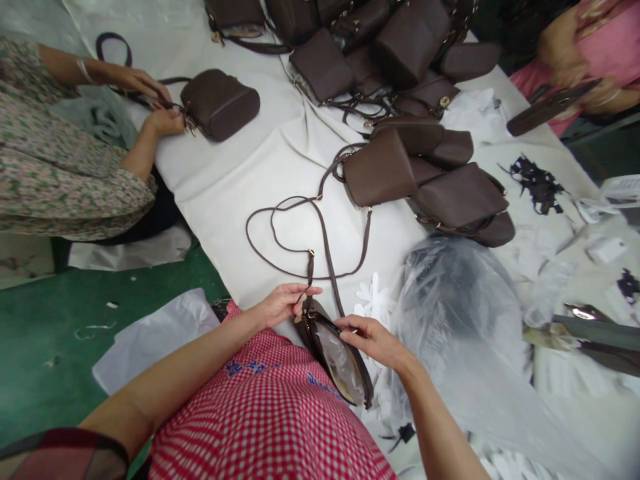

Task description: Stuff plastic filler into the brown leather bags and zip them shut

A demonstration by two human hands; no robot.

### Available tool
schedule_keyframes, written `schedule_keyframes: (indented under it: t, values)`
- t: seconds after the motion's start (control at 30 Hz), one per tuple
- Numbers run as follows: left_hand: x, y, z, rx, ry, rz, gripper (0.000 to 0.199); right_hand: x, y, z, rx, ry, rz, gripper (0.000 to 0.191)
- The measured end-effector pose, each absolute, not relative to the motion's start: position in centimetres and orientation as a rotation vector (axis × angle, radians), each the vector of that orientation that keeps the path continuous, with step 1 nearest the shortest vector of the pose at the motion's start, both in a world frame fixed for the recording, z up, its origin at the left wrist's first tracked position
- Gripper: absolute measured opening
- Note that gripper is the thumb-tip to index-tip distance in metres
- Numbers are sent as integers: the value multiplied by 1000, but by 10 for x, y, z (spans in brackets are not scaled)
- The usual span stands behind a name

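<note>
Fingers (350, 325) at bag (359, 360), clear plastic (450, 300) beside

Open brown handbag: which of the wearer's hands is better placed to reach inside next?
Probably the right hand: it touches the handbag beside its opening; the left hand pinches a strap.

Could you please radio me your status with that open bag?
Left grip at strap; right grip on edge of bag. Bag open, clear plastic inside. Strap looped across tabletop ahead.
</note>
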State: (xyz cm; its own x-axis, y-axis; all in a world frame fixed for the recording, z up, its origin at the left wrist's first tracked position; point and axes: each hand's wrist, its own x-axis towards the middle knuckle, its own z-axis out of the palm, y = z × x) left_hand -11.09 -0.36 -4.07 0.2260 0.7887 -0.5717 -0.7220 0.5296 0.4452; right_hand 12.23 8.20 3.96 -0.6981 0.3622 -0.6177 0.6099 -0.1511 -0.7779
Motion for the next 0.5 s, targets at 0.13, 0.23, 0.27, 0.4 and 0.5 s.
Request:
schedule_keyframes:
  t: [0.13, 0.23, 0.27, 0.4, 0.5]
  values:
    - [-113, -4, -38, 71, 834, 1048, 34, 121, 86, 44, 1321, 2290, -1603, 19]
    - [-111, -5, -37, 85, 824, 1041, 36, 113, 87, 37, 1641, 2315, -1731, 18]
    - [-110, -6, -37, 86, 815, 1035, 38, 106, 86, 33, 1746, 2258, -1856, 20]
    - [-109, -6, -41, 30, 800, 1088, 41, 68, 73, 18, 1780, 2002, -2307, 20]
    - [-113, -8, -45, -10, 805, 1161, 42, 43, 64, 14, 1618, 2080, -2216, 24]
